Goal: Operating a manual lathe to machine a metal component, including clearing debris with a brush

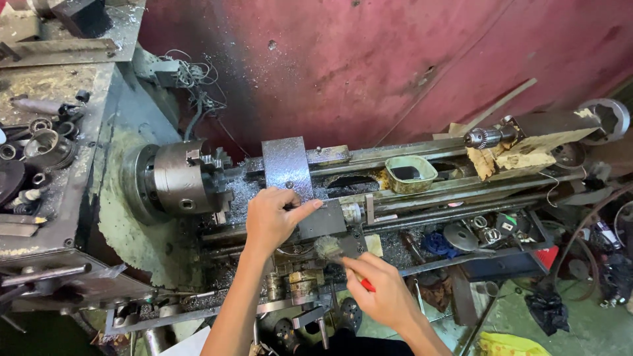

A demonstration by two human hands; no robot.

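While swarf lies thick over the lathe bed (409,191), a yellow bag (511,344) shows crumpled on the floor at the near right, and torn brown cardboard (521,157) is wedged under the tailstock (547,128) at the far right; no label on either can be made out. At the far left, rings and sockets sit in a grimy tray (39,148), and the steel chuck (181,178) faces right. Just right of it, the left hand (270,221) rests on the tool post block (320,221), fingers curled loosely, thumb and forefinger stretched along its top edge; its grip looks light, pressing rather than clenched. Near and slightly right of that, the right hand (382,290) pinches a small brush (330,249) with a red handle, its grip closed round the handle, the dirty bristles touching the carriage just below the block. Farther right, a green rectangular tub (410,175) sits on the bed.
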